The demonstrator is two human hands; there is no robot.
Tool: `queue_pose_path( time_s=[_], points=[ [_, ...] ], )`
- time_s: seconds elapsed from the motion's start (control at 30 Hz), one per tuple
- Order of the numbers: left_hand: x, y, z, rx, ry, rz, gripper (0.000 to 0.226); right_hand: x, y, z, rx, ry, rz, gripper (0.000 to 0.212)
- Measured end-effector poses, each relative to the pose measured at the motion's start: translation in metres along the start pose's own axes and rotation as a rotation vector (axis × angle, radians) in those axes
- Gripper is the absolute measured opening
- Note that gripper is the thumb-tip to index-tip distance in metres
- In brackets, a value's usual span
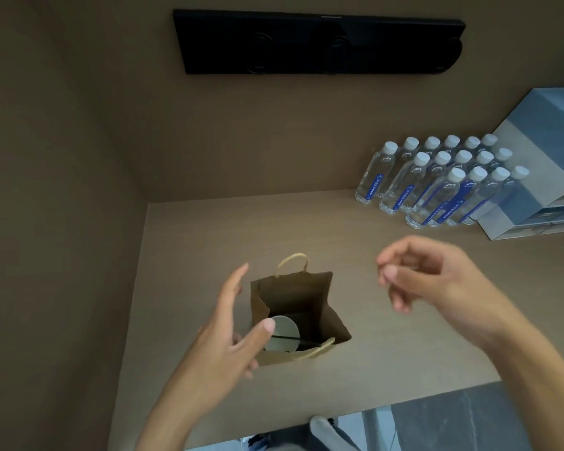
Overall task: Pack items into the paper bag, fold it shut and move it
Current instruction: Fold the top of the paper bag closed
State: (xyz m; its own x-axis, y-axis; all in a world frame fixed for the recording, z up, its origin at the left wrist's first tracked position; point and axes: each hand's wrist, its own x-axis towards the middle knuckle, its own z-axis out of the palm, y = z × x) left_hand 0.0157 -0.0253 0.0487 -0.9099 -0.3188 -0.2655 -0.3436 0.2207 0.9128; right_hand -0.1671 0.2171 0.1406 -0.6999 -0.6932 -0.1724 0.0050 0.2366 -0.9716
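the paper bag (295,297) stands up tall on the table (209,229), near the front edge, with its mouth open to the top. inside is a white cup (284,333) with a thin dark stick across it, partly hidden by the left hand (228,336). the left hand is spread open at the bag's side, and the right hand (437,284) floats over the table, fingers loosely curled and holding nothing.

Your left hand (228,330) spreads open, fingers extended; your right hand (437,281) hovers with fingers loosely curled, holding nothing.
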Motion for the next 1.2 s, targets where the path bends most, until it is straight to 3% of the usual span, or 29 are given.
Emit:
queue_pose_path(
  time_s=[0.07,0.17,0.3,0.43,0.6,0.7,0.83,0.97,1.13,1.2],
  points=[
    [-0.001,-0.012,-0.012,-0.11,-0.035,0.003,0.087,-0.006,0.04,-0.001,-0.123,0.054,0.099,0.045],
    [0.0,-0.029,-0.019,-0.141,-0.145,-0.002,0.107,-0.005,0.081,0.017,-0.277,-0.197,0.292,0.1],
    [0.006,-0.032,0.0,0.032,-0.142,-0.043,0.119,0.007,0.11,0.04,-0.265,-0.274,0.254,0.118],
    [0.017,-0.033,0.017,0.069,-0.056,-0.066,0.107,0.018,0.125,0.049,-0.117,-0.249,0.215,0.109],
    [0.024,-0.043,0.019,0.06,0.076,0.011,0.066,0.022,0.129,0.055,-0.062,-0.092,0.169,0.054],
    [0.029,-0.046,0.026,-0.078,0.133,0.029,0.055,0.026,0.129,0.06,-0.012,-0.004,0.129,0.032],
    [0.036,-0.049,0.035,-0.282,0.206,0.058,0.062,0.031,0.134,0.068,0.179,0.106,0.114,0.034],
    [0.037,-0.054,0.036,-0.215,0.287,0.136,0.055,0.028,0.137,0.074,0.131,0.198,0.065,0.038],
    [0.033,-0.051,0.036,-0.228,0.26,0.029,0.029,0.024,0.135,0.073,0.092,0.151,0.105,0.013],
    [0.034,-0.05,0.039,-0.199,0.215,-0.016,0.041,0.023,0.136,0.076,0.039,0.088,0.184,0.036]
  ],
)
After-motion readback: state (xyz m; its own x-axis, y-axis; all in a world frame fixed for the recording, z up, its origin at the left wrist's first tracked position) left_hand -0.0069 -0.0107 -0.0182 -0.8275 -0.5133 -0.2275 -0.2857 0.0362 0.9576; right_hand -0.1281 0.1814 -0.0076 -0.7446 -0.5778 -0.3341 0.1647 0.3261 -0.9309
